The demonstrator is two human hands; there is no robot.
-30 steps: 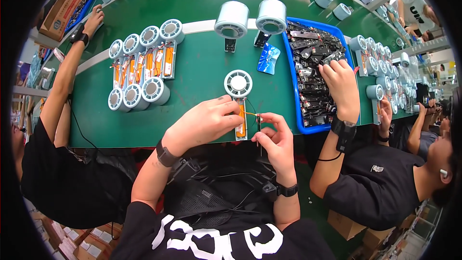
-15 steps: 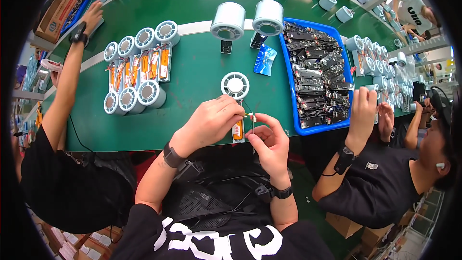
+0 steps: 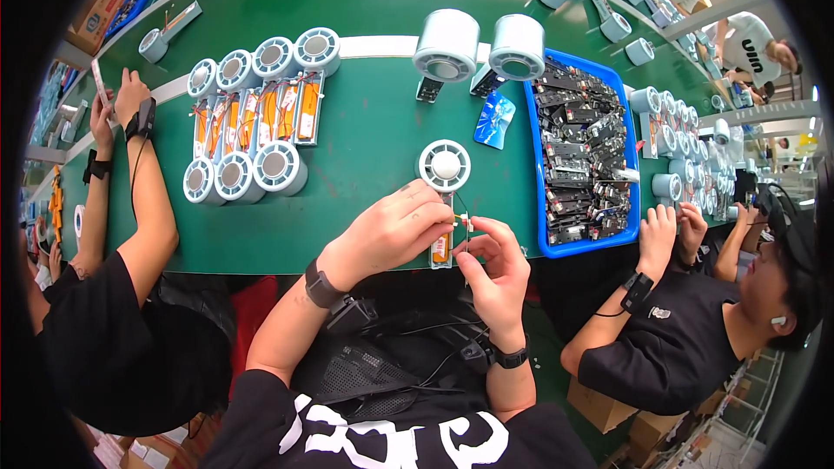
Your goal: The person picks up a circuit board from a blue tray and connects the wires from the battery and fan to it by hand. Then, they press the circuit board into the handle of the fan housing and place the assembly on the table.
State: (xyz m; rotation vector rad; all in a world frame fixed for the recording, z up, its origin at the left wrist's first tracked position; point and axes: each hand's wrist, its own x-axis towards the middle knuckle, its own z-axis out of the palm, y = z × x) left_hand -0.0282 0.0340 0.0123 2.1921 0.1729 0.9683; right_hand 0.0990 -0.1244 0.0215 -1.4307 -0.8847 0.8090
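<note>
A pale blue fan unit with a round vented head (image 3: 444, 165) lies in front of me, its open handle toward me with an orange battery (image 3: 440, 250) inside. My left hand (image 3: 391, 230) is closed over the handle, fingertips pinching a thin wire with a small connector. Close beside it, my right hand (image 3: 498, 271) pinches a thin, edge-on piece that looks like a small circuit board (image 3: 467, 247) between thumb and forefinger. A white plug with a bit of red (image 3: 466, 223) sits between my fingertips. Fingers hide part of the handle.
Several fan units with orange batteries (image 3: 261, 117) stand in two rows at left. Two fan units (image 3: 446, 43) stand behind mine, near a blue card (image 3: 494, 120). A blue tray (image 3: 543, 174) of black boards is at right. Co-workers sit on both sides.
The view has shifted slightly, while my hands keep their pinch close together. The left co-worker's hand has drawn back from a fan unit at the far left, which now lies uncovered.
</note>
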